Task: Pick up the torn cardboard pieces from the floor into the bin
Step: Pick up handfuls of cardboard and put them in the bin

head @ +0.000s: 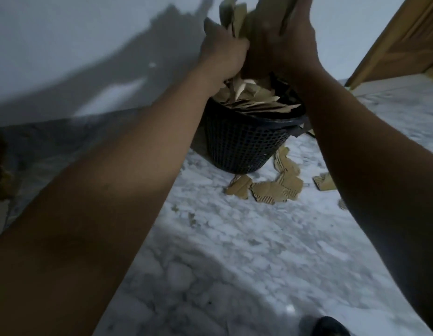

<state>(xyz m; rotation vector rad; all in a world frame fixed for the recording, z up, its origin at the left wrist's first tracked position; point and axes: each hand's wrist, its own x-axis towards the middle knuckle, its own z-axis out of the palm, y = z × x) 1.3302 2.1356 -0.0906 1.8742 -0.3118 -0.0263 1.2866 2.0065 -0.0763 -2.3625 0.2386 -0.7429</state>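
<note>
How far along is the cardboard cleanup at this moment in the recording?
Done: the black mesh plastic bin already brims with torn brown cardboard pieces. In hand: the left hand and right hand together hold a bundle of torn cardboard above the bin. Left: several brown corrugated scraps lie on the white marble floor beside the bin's base, plus small crumbs nearer the camera.

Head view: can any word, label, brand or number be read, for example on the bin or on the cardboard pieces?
None can be read.
The bin shows only plain dark mesh.
The cardboard pieces look bare brown, partly blurred, with no print visible.
</note>
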